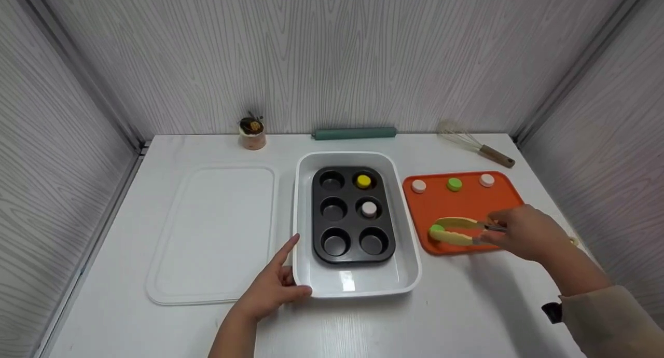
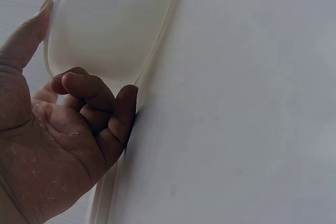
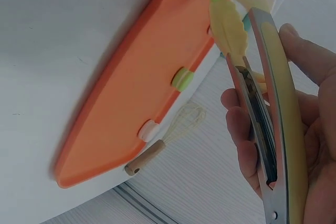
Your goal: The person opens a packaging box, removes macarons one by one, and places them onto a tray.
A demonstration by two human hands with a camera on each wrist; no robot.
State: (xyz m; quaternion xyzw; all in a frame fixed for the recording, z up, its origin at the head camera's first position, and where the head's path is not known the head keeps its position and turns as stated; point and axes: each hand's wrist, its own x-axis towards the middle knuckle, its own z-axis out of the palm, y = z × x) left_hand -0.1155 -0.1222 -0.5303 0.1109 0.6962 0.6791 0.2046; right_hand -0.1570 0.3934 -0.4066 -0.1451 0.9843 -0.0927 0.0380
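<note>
My right hand (image 1: 529, 233) grips yellow-tipped metal tongs (image 3: 290, 114), with the thumb on one arm and fingers around the other. Between the tong tips, at the near left corner of the orange tray (image 1: 451, 205), is a green macaron (image 1: 436, 229). My left hand (image 1: 267, 288) touches the near left corner of a white bin (image 1: 373, 281); its thumb lies at the front rim and its index finger stretches along the left side. Inside the bin sits a dark muffin tin (image 1: 351, 226), with a yellow macaron (image 1: 363, 181) and a pale pink macaron (image 1: 369, 208) in two right-hand cups.
Along the orange tray's far edge lie a pale macaron (image 1: 418, 186), a green macaron (image 1: 454, 184) and another pale macaron (image 1: 486, 180). A whisk (image 1: 495, 155), a green rolling pin (image 1: 355, 134) and a small potted plant (image 1: 252, 135) stand at the back. A white lid (image 1: 218, 233) lies left.
</note>
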